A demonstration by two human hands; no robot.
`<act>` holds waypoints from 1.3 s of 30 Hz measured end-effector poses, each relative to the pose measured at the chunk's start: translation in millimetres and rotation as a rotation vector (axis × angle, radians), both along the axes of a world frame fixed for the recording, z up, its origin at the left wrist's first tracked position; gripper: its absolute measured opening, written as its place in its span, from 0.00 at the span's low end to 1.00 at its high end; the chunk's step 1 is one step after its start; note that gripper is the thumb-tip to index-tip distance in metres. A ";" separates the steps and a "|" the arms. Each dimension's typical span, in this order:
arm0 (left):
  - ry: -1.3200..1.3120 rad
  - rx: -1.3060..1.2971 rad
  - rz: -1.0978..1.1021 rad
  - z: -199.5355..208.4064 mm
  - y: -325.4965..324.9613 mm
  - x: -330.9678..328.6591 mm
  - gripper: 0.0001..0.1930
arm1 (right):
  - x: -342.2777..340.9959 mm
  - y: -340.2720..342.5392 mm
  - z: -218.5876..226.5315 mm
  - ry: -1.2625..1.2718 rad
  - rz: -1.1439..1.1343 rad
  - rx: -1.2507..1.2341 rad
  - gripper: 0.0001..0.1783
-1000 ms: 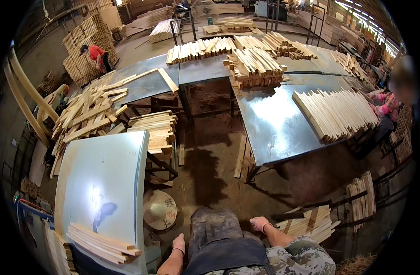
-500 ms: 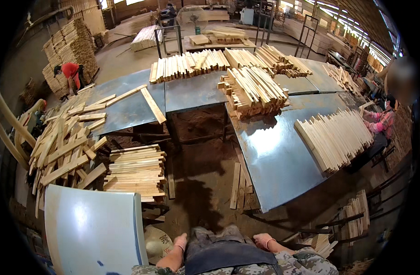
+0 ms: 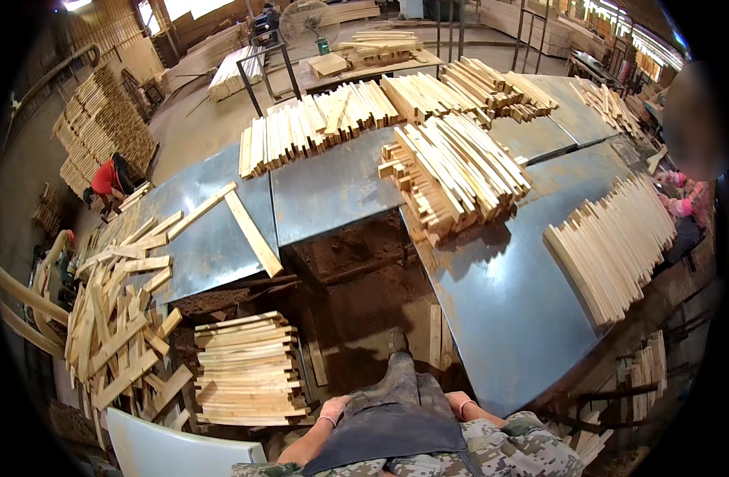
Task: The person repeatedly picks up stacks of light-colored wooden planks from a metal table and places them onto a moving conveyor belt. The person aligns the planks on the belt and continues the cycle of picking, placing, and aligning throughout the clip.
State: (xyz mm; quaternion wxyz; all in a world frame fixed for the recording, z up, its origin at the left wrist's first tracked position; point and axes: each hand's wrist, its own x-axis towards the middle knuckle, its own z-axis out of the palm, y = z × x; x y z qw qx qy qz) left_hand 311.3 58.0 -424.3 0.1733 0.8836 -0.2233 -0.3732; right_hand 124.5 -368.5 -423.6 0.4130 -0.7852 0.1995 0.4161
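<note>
My left hand (image 3: pixel 332 409), in a pale pinkish glove, hangs beside the left edge of my dark apron (image 3: pixel 388 436). On the apron's other side is my right hand (image 3: pixel 460 404), gloved alike. Nothing shows in either hand, and their fingers are too small and partly hidden to read. Nearest my left hand is a stack of wood strips (image 3: pixel 249 374). A blue-grey metal table (image 3: pixel 491 318) stands close to my right hand. One of my legs is stretched forward into the gap between the tables.
A jumbled heap of wood pieces (image 3: pixel 122 334) lies at left. Stacked strips (image 3: pixel 460 167) and a neat row of strips (image 3: pixel 615 246) sit on the tables. A person in red (image 3: pixel 110 181) bends at far left; another in pink (image 3: pixel 686 203) works at right. A pale panel (image 3: pixel 181 453) is lower left.
I have moved forward into the gap between the tables; the stacks look closer and the pale panel has slid mostly out below. A leg now shows forward. Both hands stay at my sides.
</note>
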 end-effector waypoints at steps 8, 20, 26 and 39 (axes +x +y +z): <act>0.191 0.028 0.947 57.0 -40.4 176.4 0.26 | 238.3 -81.9 82.9 -0.130 -0.460 -0.008 0.28; -0.320 0.309 1.162 145.8 -82.1 489.7 0.56 | 502.9 -45.0 124.1 0.014 -0.569 0.573 0.28; -0.155 0.330 1.180 119.0 -72.8 558.6 0.53 | 619.2 -40.2 107.9 0.149 -0.527 0.515 0.23; -0.312 -0.657 1.675 161.9 -23.8 626.4 0.25 | 898.7 -21.6 141.2 -0.039 -0.189 0.205 0.29</act>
